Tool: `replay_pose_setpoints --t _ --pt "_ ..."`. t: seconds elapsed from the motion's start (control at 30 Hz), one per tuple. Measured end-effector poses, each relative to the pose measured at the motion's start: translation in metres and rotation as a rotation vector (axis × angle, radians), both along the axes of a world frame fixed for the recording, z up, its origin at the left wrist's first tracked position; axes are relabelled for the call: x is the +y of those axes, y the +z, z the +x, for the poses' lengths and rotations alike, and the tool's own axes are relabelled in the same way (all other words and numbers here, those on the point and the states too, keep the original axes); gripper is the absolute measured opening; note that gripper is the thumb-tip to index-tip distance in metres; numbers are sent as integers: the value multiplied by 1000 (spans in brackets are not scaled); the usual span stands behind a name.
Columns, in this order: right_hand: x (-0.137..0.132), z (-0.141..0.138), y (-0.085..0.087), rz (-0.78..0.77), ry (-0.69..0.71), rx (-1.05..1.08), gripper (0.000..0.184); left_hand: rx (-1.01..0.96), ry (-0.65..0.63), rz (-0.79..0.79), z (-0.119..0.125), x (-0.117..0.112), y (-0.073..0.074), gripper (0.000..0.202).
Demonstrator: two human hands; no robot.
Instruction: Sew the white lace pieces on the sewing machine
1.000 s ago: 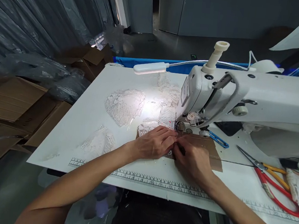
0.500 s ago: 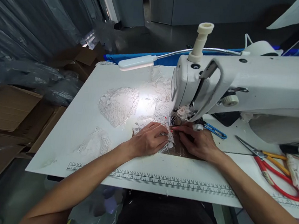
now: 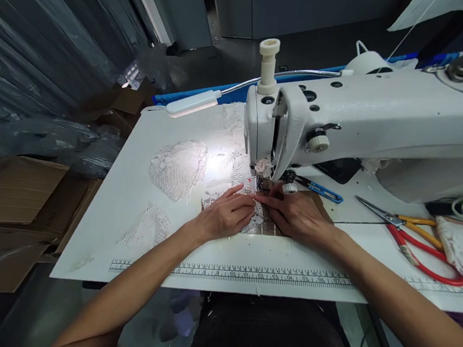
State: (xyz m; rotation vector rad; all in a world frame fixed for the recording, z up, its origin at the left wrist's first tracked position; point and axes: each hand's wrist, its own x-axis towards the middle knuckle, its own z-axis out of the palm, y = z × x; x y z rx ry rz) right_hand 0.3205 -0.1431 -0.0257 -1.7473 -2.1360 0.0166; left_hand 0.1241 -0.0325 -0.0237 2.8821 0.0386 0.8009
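Observation:
White lace [image 3: 257, 213] lies over a brown piece of fabric [image 3: 271, 226] just in front of the sewing machine's presser foot [image 3: 263, 185]. My left hand [image 3: 227, 215] bends over the lace with its fingers closed on it, the index finger raised a little. From the other side, my right hand [image 3: 303, 216] presses down on the brown fabric, its index finger reaching to the left fingertips at the lace edge. What the right thumb and fingertips grip is partly hidden. Red marks show on the lace beside the foot.
A white sewing machine [image 3: 343, 119] fills the right side, lit by a lamp [image 3: 193, 103]. Lace pieces [image 3: 178, 168] lie at left. Blue thread snips [image 3: 320, 189] and red-handled scissors [image 3: 425, 246] lie at right. A ruler strip [image 3: 246, 275] runs along the front; cardboard boxes [image 3: 17, 191] stand beyond the left edge.
The view has shifted, so the machine appears further left. My right hand has turned flatter over the brown fabric, more of which shows behind it. The left index finger has lifted.

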Motion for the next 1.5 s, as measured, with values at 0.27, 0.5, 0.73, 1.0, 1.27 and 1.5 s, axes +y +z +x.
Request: replay_pose_setpoints --t 0.27,0.5,0.73,1.0,1.27,1.5 --pt "-9 3 3 15 137 271 37 -16 -15 -14 0 1 -2 11" --pt "-11 0 3 23 183 188 36 -19 -17 -12 0 1 -4 11" --pt "-11 -1 3 26 159 159 36 -2 8 1 -1 2 -1 12" --pt "-13 0 0 16 142 133 32 112 130 135 -2 1 5 24" --pt "-14 -1 0 13 149 110 33 167 131 210 -2 0 5 27" --pt "-14 -3 2 0 158 75 34 186 157 124 -2 -1 8 30"
